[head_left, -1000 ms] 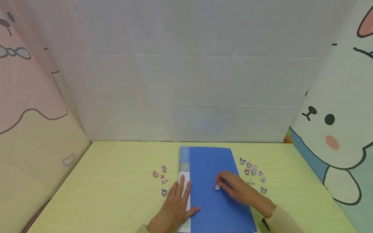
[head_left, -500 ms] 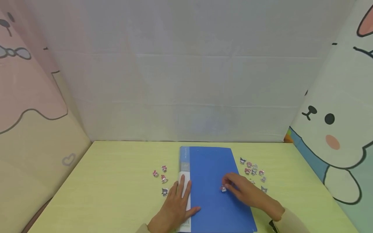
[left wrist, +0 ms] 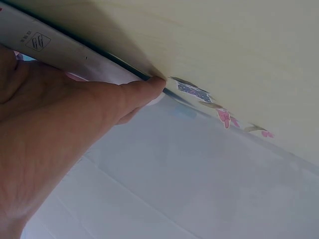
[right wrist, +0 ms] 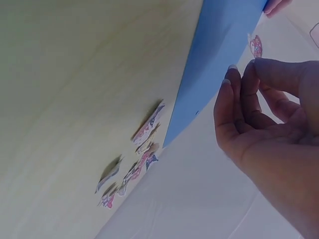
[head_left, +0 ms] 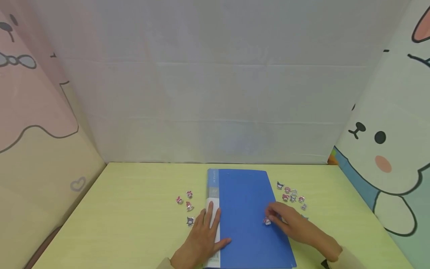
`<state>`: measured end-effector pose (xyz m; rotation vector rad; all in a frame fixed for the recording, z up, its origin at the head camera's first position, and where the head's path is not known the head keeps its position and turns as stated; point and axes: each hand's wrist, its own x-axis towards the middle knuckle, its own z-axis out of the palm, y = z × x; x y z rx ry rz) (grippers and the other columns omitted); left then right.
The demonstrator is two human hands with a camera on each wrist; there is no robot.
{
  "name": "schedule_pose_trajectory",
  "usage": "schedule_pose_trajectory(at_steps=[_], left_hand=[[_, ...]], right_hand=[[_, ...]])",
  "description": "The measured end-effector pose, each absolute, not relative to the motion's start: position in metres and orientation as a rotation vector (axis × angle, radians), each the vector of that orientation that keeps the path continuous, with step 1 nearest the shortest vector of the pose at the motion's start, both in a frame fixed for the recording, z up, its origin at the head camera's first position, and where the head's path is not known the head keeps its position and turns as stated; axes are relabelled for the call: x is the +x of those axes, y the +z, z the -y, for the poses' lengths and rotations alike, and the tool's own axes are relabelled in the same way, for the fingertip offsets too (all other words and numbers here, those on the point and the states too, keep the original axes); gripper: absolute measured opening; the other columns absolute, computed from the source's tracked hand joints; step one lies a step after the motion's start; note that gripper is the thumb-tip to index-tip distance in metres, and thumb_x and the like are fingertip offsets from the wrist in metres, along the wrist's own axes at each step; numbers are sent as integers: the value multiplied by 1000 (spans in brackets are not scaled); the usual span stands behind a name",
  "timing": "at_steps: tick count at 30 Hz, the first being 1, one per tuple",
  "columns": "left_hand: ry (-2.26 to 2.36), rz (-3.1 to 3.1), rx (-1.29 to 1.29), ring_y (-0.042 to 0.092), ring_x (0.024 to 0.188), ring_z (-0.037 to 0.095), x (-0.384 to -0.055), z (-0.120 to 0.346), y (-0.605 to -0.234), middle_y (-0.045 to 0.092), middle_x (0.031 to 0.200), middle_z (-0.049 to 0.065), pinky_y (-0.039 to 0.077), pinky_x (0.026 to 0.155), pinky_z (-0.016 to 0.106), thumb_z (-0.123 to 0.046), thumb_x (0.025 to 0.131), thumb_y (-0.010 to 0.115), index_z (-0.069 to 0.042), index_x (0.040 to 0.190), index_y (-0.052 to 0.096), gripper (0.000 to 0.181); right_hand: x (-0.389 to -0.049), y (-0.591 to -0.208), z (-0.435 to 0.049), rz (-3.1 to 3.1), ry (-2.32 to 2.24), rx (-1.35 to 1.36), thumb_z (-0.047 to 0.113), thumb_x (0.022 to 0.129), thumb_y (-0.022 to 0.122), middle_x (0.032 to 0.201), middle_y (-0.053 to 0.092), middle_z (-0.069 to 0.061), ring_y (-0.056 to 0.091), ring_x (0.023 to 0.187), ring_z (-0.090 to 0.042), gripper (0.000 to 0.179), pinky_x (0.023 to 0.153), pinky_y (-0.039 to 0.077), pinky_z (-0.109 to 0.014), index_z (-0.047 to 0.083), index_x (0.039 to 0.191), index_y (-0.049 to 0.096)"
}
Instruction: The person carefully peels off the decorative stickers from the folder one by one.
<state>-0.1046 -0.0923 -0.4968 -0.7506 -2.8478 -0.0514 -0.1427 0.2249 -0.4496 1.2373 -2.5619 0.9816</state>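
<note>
A blue folder (head_left: 246, 190) with a pale spine label lies flat on the table. My left hand (head_left: 201, 239) rests on its spine side, fingers spread and straight. Above the folder's right part, my right hand (head_left: 293, 224) pinches a small character sticker (head_left: 267, 221) between thumb and fingertip. The right wrist view shows this sticker (right wrist: 255, 46) standing out beyond the fingertips, pink and red with a white edge. Several similar stickers (head_left: 293, 198) lie to the right of the folder, some hidden behind the right hand.
Several more stickers (head_left: 189, 206) lie left of the folder, close to the left hand. The pale yellow table (head_left: 141, 201) ends at a white back sheet (head_left: 215, 112). Printed cloths (head_left: 379, 168) stand at both sides.
My right hand has moved right across the folder toward its right edge, carrying the sticker. The left hand has stayed in place on the spine side.
</note>
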Motion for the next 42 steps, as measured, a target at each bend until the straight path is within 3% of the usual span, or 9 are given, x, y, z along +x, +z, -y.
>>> schedule_pose_trajectory(at_steps=[2,10,18,30,42], left_hand=[[-53,2808,-755,50,133,40,-106,93,-503,35,159,24,46,108,48,-75,99,34,-5,154,41,90],[-114,2836,-762,47,134,42,-104,92,-501,30,161,25,45,108,51,-74,100,35,-4,157,35,90],[-113,2853,-740,47,135,42,-105,92,-502,32,161,25,43,110,50,-76,98,33,-5,156,39,92],[-162,2961,-734,44,138,42,-99,89,-483,29,163,25,40,113,52,-71,98,47,-4,157,36,91],[-200,2896,-758,46,134,44,-101,91,-490,31,160,27,43,108,54,-72,99,43,-2,155,38,90]], right_hand=[[-140,-450,-230,2582,996,1222,-7,97,63,94,62,5,58,84,-5,17,71,54,-23,8,105,61],[-131,-449,-249,2685,1009,1160,-2,99,63,95,62,8,58,85,-4,12,73,55,-24,7,107,63],[-125,-451,-265,2731,1053,1131,1,101,62,94,63,9,58,83,-4,10,71,55,-23,10,105,62],[-114,-457,-287,2860,1043,993,2,99,64,92,62,13,55,80,0,9,67,52,-24,10,102,63],[-110,-464,-298,2884,1009,949,2,97,67,89,61,16,52,78,2,12,65,48,-24,13,98,63]])
